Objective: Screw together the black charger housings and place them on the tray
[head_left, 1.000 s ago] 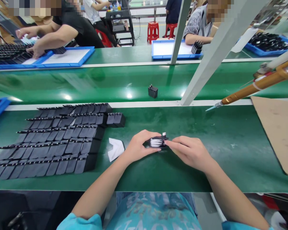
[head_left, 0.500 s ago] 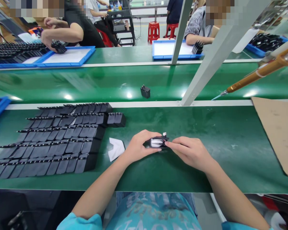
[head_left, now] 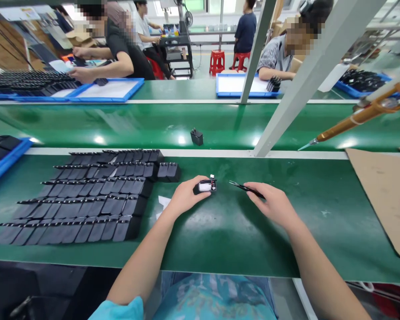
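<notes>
Over the green bench (head_left: 240,249), both forearms (head_left: 146,258) reach forward.
With thumb and fingers, the left hand (head_left: 186,195) pinches a black case (head_left: 205,187); the right hand (head_left: 270,200) is curled around black tweezers (head_left: 245,187), their tips near the case, not touching. Black adapters (head_left: 96,200) lie in rows at left; beyond, a slanted post (head_left: 286,93) and co-workers (head_left: 120,60).

Two bare hands are counted: one left hand (head_left: 186,195), one right hand (head_left: 270,200). One opened black plastic adapter case (head_left: 205,187) and one pair of slim black tweezers (head_left: 245,188) are tallied. Five rows of black box-shaped adapters (head_left: 96,206) are logged, plus two at one row's end; exact total can't be read. One black pronged adapter (head_left: 196,137) is marked farther off. Also noted: one orange-brown pen-shaped tool (head_left: 340,126), three red stools (head_left: 217,63), at least five blue-rimmed trays (head_left: 228,94).
</notes>
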The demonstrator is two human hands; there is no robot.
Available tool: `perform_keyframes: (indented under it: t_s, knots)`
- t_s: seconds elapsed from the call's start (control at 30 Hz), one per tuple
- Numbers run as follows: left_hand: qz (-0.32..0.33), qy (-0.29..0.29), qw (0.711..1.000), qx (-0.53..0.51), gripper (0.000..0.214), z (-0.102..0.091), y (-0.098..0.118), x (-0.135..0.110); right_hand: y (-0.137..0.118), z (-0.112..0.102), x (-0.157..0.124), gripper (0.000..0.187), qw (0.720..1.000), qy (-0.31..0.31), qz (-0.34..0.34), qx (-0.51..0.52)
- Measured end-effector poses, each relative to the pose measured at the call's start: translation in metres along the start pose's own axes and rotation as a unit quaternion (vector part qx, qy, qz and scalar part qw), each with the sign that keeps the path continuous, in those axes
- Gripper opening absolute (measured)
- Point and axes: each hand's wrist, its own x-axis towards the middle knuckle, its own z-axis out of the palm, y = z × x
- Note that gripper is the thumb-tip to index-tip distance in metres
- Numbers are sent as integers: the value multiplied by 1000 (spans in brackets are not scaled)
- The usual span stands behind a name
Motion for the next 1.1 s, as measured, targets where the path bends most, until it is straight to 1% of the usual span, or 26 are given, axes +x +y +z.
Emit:
perform_keyframes:
  t_s: [0.07, 0.13, 0.2, 0.27, 0.33, 0.37, 0.43, 0.5, 0.53, 0.6, 0.67, 0.7, 0.77, 0.83, 0.87, 0.93, 1.03, 1.1]
  knots:
    - [-26, 6, 1000, -5, 42, -4, -7, 3, 7, 10, 2, 22, 997, -46, 40, -53]
    - [-32, 13, 999, -23, 41, -7, -13, 5, 12, 17, 2, 23, 991, -64, 65, -94]
    - [-24, 12, 998, -49, 41, -9, -18, 6, 16, 19, 2, 23, 988, -60, 72, -125]
    - [-14, 3, 997, -74, 44, -9, -21, 8, 16, 16, 5, 24, 988, -44, 59, -134]
    - [-2, -6, 995, -101, 51, -8, -23, 10, 10, 11, 19, 26, 994, -23, 36, -104]
    - [9, -7, 993, -115, 55, -6, -23, 12, 6, 9, 32, 28, 996, -15, 26, -79]
    - [39, 2, 989, -146, 59, -2, -23, 15, -7, 10, 71, 34, 999, -19, 11, -28]
    - [64, 23, 982, -178, 58, 3, -21, 17, -22, 19, 123, 38, 998, -59, 6, -4]
    - [74, 34, 978, -193, 57, 6, -19, 18, -30, 28, 152, 43, 998, -67, 0, -1]
    - [93, 52, 972, -211, 56, 9, -17, 18, -46, 52, 209, 53, 997, -82, -5, -2]
    - [107, 57, 969, -214, 56, 10, -16, 17, -60, 80, 256, 65, 995, -97, 0, -3]
    - [111, 56, 969, -215, 56, 10, -16, 16, -67, 94, 274, 71, 994, -106, 5, -5]
    - [112, 55, 966, -224, 56, 9, -17, 16, -76, 117, 298, 77, 993, -121, 11, -8]
    - [108, 58, 964, -236, 54, 8, -19, 16, -81, 130, 309, 74, 992, -128, 14, -7]
    - [106, 59, 963, -240, 54, 8, -21, 16, -81, 132, 310, 72, 992, -127, 14, -3]
    - [99, 64, 963, -244, 53, 10, -22, 17, -75, 126, 305, 69, 993, -114, 10, 9]
    - [83, 67, 964, -245, 51, 15, -22, 20, -54, 99, 280, 69, 996, -85, 4, 33]
    - [71, 70, 965, -244, 46, 19, -21, 23, -36, 74, 250, 70, 996, -77, 2, 45]
